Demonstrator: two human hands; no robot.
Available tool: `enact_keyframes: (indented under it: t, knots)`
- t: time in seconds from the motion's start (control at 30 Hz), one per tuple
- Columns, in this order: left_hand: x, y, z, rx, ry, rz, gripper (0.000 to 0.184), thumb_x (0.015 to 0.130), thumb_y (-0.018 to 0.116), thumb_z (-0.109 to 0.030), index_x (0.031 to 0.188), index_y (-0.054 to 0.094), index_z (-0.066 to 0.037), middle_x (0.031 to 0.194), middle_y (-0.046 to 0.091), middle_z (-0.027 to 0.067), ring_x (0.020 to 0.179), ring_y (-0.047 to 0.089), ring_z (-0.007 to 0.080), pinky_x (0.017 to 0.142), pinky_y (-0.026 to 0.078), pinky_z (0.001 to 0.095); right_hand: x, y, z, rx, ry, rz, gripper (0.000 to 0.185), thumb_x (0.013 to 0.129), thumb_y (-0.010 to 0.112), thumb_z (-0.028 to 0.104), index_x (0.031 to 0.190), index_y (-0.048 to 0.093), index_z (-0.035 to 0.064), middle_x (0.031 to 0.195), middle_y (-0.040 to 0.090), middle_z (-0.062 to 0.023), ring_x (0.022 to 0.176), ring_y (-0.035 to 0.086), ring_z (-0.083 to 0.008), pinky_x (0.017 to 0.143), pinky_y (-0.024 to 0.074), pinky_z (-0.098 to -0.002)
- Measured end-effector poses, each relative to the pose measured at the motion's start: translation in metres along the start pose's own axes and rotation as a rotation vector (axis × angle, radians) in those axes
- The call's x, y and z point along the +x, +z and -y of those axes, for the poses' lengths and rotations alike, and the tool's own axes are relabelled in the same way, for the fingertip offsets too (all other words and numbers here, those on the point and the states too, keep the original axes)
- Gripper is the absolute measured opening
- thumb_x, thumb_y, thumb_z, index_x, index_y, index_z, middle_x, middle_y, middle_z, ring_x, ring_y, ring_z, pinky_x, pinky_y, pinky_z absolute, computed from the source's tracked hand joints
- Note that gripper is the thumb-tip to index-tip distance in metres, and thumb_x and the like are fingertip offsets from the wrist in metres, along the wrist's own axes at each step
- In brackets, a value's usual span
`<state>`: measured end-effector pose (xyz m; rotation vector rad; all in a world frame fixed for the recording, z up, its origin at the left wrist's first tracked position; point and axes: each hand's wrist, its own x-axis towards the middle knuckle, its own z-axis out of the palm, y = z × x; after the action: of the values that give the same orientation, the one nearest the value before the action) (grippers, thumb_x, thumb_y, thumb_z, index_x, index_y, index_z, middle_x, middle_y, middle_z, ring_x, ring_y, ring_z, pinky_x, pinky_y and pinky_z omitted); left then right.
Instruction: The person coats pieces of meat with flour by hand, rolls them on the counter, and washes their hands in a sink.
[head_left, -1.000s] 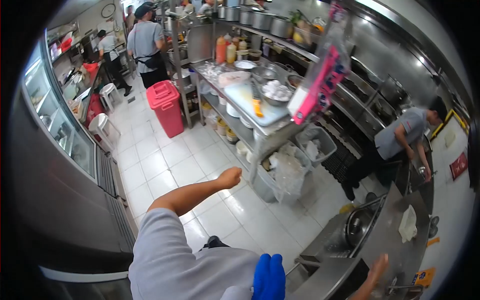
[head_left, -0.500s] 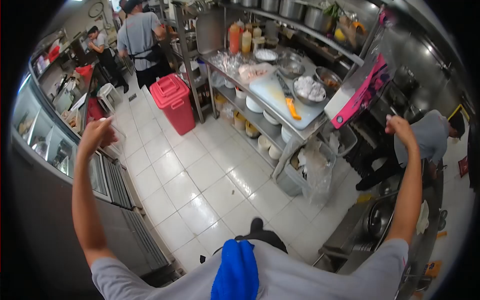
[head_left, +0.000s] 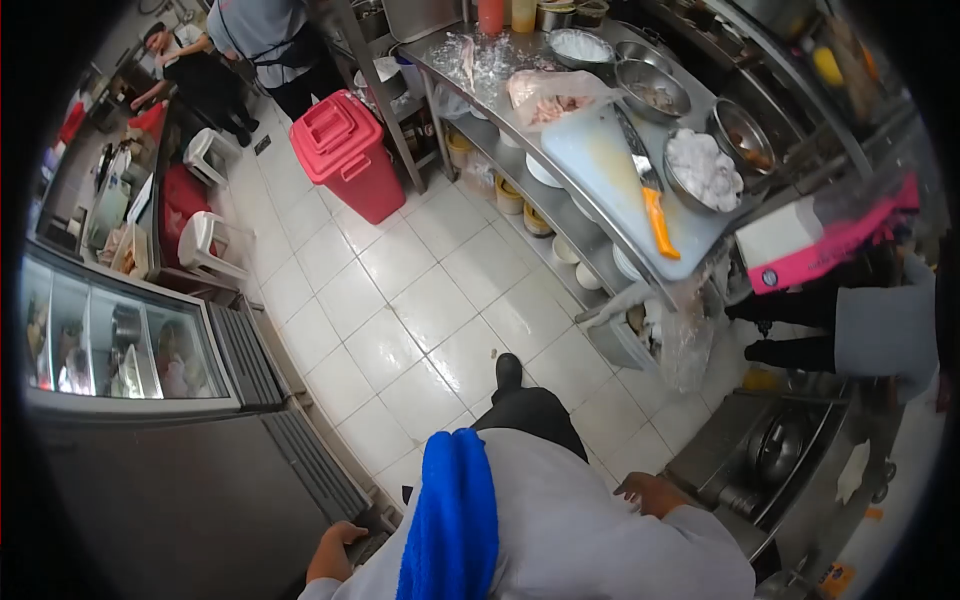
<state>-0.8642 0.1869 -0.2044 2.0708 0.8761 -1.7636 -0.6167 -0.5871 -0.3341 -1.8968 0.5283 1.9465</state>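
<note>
Down by my left side, my left hand [head_left: 345, 537] hangs beside the steel fridge [head_left: 180, 490], with fingers partly visible, apart, and nothing seen in them. On the other side, my right hand [head_left: 652, 494] is low by my shirt, fingers loosely stretched and holding nothing. A blue towel [head_left: 455, 510] lies over the front of my grey shirt. Ahead on the steel worktable [head_left: 445, 62], an orange-handled knife [head_left: 655, 215] rests on a white cutting board [head_left: 590, 170]. Beside it are a bowl of white rounded pieces [head_left: 705, 168] and a plastic bag of raw meat [head_left: 555, 97].
A red lidded bin [head_left: 350, 155] stands on the tiled floor [head_left: 400, 320] ahead. White plastic stools [head_left: 210, 240] are at left. A bagged waste bin [head_left: 640, 330] sits under the worktable's near end. One co-worker [head_left: 885, 325] is at right; others [head_left: 205, 85] are at the back.
Both my hands have dropped from raised, out at either side, to low beside my body. My view has shifted forward, bringing the worktable and red bin nearer. The co-worker at right has changed posture.
</note>
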Motion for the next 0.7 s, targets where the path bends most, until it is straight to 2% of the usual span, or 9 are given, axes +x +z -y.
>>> enact_keyframes:
  t: [0.1, 0.17, 0.23, 0.3, 0.37, 0.4, 0.5, 0.63, 0.7]
  knots:
    - [0.008, -0.073, -0.039, -0.417, 0.163, -0.148, 0.042, 0.086, 0.057, -0.039, 0.096, 0.064, 0.001, 0.083, 0.065, 0.0169, 0.087, 0.064, 0.025, 0.072, 0.05, 0.0342, 0.033, -0.065, 0.113, -0.913, -0.266, 0.076, 0.043, 0.076, 0.062, 0.026, 0.115, 0.061, 0.0089, 0.101, 0.065, -0.0185, 0.083, 0.064, -0.0292, 0.081, 0.0503, -0.0442]
    - [0.025, -0.125, -0.071, -1.177, 0.05, -0.258, 0.041, 0.088, 0.053, -0.035, 0.102, 0.064, 0.003, 0.081, 0.066, 0.0146, 0.08, 0.064, 0.0226, 0.071, 0.049, 0.0325, 0.032, -0.129, 0.213, -0.033, -0.316, -0.368, 0.022, 0.081, 0.058, 0.027, 0.088, 0.065, 0.0072, 0.072, 0.064, -0.0081, 0.062, 0.06, -0.0191, 0.054, 0.0486, -0.0354]
    - [0.037, -0.183, -0.126, -1.098, 0.24, -0.628, 0.038, 0.089, 0.049, -0.032, 0.094, 0.065, 0.002, 0.078, 0.066, 0.0136, 0.077, 0.064, 0.0241, 0.07, 0.049, 0.0343, 0.001, -0.189, 0.336, 0.245, -0.657, -0.633, 0.017, 0.086, 0.053, 0.021, 0.085, 0.062, 0.0067, 0.065, 0.061, -0.005, 0.058, 0.056, -0.0136, 0.049, 0.0442, -0.0291]
    - [0.037, -0.229, -0.161, -0.938, 0.356, -0.644, 0.039, 0.089, 0.048, -0.032, 0.095, 0.064, 0.002, 0.08, 0.067, 0.0148, 0.079, 0.064, 0.0254, 0.072, 0.049, 0.0355, -0.059, -0.231, 0.458, 0.322, -0.78, -0.518, 0.013, 0.085, 0.055, 0.016, 0.09, 0.059, 0.0042, 0.073, 0.06, -0.0024, 0.063, 0.056, -0.0113, 0.056, 0.0469, -0.0281]
    - [0.045, -0.295, -0.203, -0.649, 0.492, -0.695, 0.04, 0.088, 0.046, -0.033, 0.096, 0.063, 0.002, 0.084, 0.067, 0.0169, 0.081, 0.064, 0.0285, 0.077, 0.049, 0.0376, -0.049, -0.272, 0.538, 0.393, -1.403, -0.132, 0.012, 0.085, 0.059, 0.011, 0.096, 0.06, 0.0062, 0.082, 0.061, -0.0014, 0.072, 0.058, -0.0124, 0.066, 0.0503, -0.0283]
    - [0.077, -0.312, -0.211, -0.605, 0.532, -0.681, 0.039, 0.088, 0.047, -0.033, 0.095, 0.064, 0.001, 0.084, 0.067, 0.0165, 0.082, 0.064, 0.0273, 0.078, 0.049, 0.0379, -0.042, -0.282, 0.577, 0.659, -1.352, -0.019, 0.014, 0.087, 0.058, 0.014, 0.099, 0.06, 0.006, 0.083, 0.061, -0.0012, 0.073, 0.059, -0.0123, 0.068, 0.0501, -0.0289]
    - [0.113, -0.365, -0.243, -0.818, 0.63, -0.479, 0.03, 0.085, 0.057, -0.029, 0.101, 0.063, -0.004, 0.084, 0.066, 0.0057, 0.078, 0.066, 0.0194, 0.055, 0.048, 0.0302, -0.174, -0.254, 0.628, 0.265, -1.174, -0.523, 0.021, 0.093, 0.052, 0.024, 0.103, 0.06, 0.0062, 0.082, 0.06, 0.0002, 0.072, 0.056, -0.0092, 0.068, 0.0476, -0.027]
    - [0.172, -0.44, -0.231, -0.719, 0.48, -0.123, 0.036, 0.085, 0.058, -0.028, 0.114, 0.055, -0.007, 0.104, 0.062, 0.0095, 0.089, 0.066, 0.0248, 0.065, 0.049, 0.045, -0.087, -0.235, 0.593, 0.136, -1.032, -0.675, 0.023, 0.091, 0.054, 0.026, 0.101, 0.062, 0.0069, 0.076, 0.059, 0.0007, 0.068, 0.054, -0.0096, 0.064, 0.0462, -0.0268]
    - [0.18, -0.485, -0.225, -0.79, 0.326, -0.075, 0.036, 0.086, 0.058, -0.027, 0.115, 0.054, -0.007, 0.107, 0.061, 0.011, 0.089, 0.065, 0.0264, 0.069, 0.047, 0.0477, -0.082, -0.204, 0.545, -0.122, -0.648, -0.664, 0.03, 0.087, 0.051, 0.033, 0.098, 0.064, 0.0078, 0.089, 0.065, -0.0147, 0.072, 0.061, -0.029, 0.066, 0.0462, -0.0455]
